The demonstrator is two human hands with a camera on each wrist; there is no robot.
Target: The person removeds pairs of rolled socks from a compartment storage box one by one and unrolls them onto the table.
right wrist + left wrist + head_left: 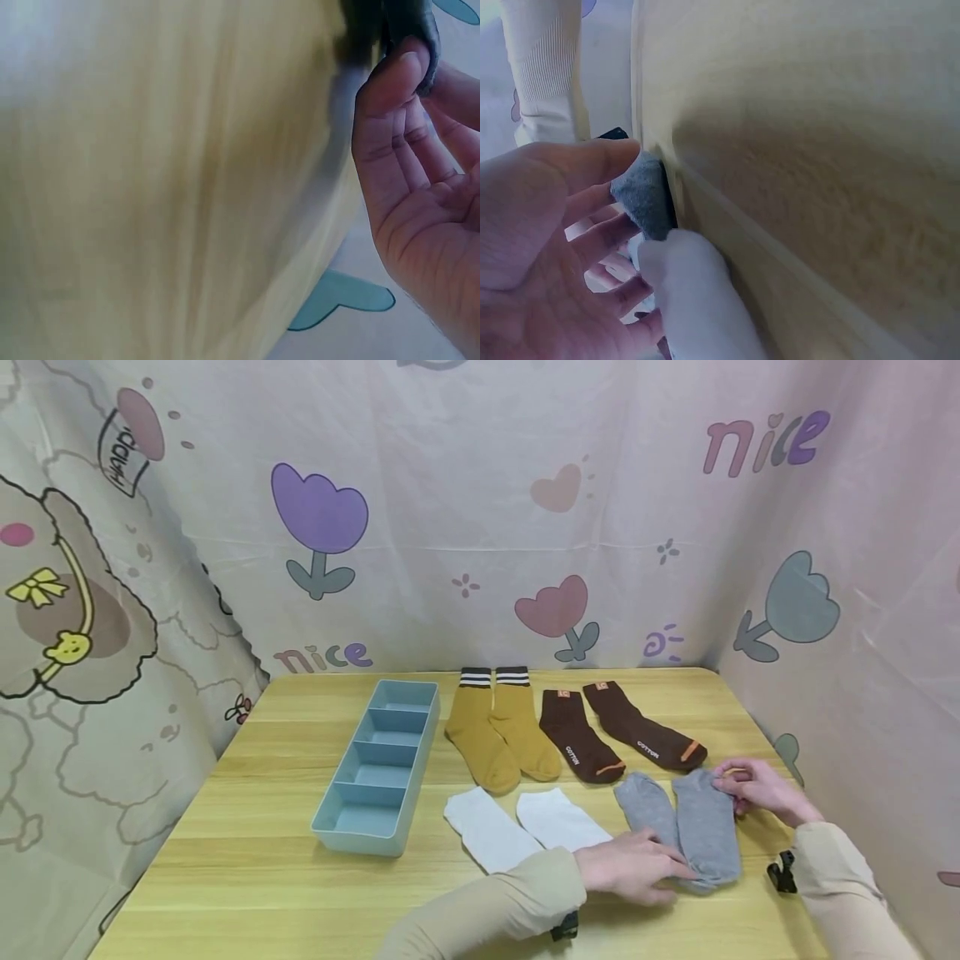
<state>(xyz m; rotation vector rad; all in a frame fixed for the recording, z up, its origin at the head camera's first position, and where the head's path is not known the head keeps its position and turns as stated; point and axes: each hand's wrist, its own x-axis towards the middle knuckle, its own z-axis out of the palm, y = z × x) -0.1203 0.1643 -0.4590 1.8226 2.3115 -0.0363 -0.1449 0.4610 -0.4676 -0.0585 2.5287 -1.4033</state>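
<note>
In the head view my right hand pinches the upper end of the right grey sock between thumb and fingers. The right wrist view shows dark fabric held between that thumb and the fingers. At the same sock's lower end, my left hand holds the edge with its fingertips; in the left wrist view the thumb and fingers lie on either side of the grey fabric. Another grey sock lies flat alongside. Two white socks are beside the left hand, partly covered by the left sleeve.
Behind lie two mustard socks with striped cuffs and two brown socks. A blue-grey organizer box with several compartments stands on the left of the wooden table. Patterned cloth hangs around the table.
</note>
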